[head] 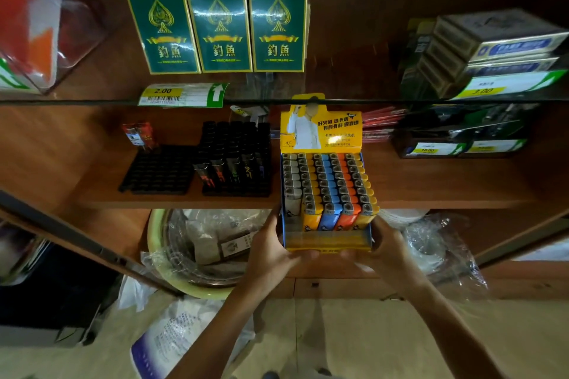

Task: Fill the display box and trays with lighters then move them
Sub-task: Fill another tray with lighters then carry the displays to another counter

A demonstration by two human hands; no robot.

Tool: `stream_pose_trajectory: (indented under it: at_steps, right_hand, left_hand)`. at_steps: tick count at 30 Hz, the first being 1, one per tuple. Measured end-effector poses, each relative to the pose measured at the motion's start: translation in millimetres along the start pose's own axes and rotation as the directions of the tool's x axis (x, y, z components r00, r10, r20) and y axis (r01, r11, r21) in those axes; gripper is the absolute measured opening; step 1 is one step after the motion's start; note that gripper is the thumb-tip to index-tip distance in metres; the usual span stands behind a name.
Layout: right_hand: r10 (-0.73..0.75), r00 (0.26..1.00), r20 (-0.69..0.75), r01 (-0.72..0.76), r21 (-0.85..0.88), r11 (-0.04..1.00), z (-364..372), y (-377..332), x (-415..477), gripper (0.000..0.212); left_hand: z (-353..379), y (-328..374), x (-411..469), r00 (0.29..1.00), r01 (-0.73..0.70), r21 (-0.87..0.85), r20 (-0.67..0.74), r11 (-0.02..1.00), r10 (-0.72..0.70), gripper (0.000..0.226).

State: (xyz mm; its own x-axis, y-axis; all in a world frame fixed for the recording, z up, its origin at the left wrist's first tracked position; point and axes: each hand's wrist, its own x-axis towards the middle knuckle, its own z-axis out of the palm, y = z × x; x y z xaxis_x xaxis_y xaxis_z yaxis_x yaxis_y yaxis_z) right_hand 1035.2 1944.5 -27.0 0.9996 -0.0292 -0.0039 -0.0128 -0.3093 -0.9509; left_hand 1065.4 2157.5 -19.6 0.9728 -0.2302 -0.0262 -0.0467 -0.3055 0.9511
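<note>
A yellow and blue display box (pixel 328 241) packed with rows of white, yellow, blue and orange lighters (pixel 329 191) sticks out over the front edge of the wooden shelf (pixel 172 201). My left hand (pixel 272 251) grips its lower left corner. My right hand (pixel 386 251) grips its lower right corner. Left of the box stands a black tray (pixel 237 191) full of black lighters. Further left lies a black tray (pixel 157 172) with open slots and only a few red lighters (pixel 140 134) at its back.
Three green card packs (pixel 218 23) and a 2.00 price tag (pixel 181 95) sit on the glass shelf above. Boxed card decks (pixel 489 49) stack at the upper right, dark boxes (pixel 462 132) beneath them. A basin with plastic bags (pixel 200 252) lies below the shelf.
</note>
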Motion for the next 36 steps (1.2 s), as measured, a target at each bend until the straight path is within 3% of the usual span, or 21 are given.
stream_pose_trajectory:
  at_steps: [5, 8, 11, 21, 28, 36]
  right_hand:
    - [-0.031, 0.990, -0.138, 0.015, -0.113, 0.993, 0.5, -1.7, 19.4, 0.050]
    - [-0.080, 0.978, -0.195, 0.032, -0.240, 0.970, 4.6, -4.8, 28.6, 0.048]
    - [-0.103, 0.970, -0.219, 0.022, -0.346, 0.938, 5.7, -3.3, 33.6, 0.043]
    - [-0.179, 0.954, -0.240, 0.082, -0.367, 0.926, -5.1, -7.7, 60.8, 0.045]
    - [-0.183, 0.945, -0.270, 0.095, -0.307, 0.947, -3.0, -3.3, 73.4, 0.046]
    - [-0.248, 0.929, -0.276, 0.144, -0.350, 0.926, -2.1, -0.5, 77.6, 0.046]
  left_hand:
    - [-1.0, 10.3, 16.3, 0.979, 0.012, 0.223, -0.201, 0.975, 0.034, 0.096]
    - [-1.1, 13.8, 28.7, 0.970, -0.030, 0.316, -0.220, 0.948, 0.104, 0.080]
    - [-0.4, 14.1, 34.1, 0.966, -0.041, 0.364, -0.225, 0.930, 0.131, 0.084]
    - [17.7, 17.4, 48.2, 0.928, -0.036, 0.347, -0.336, 0.937, 0.160, 0.096]
    - [26.4, 13.2, 57.1, 0.913, -0.019, 0.264, -0.388, 0.964, 0.124, 0.087]
    - [28.7, 10.7, 60.4, 0.895, 0.014, 0.215, -0.437, 0.976, 0.084, 0.081]
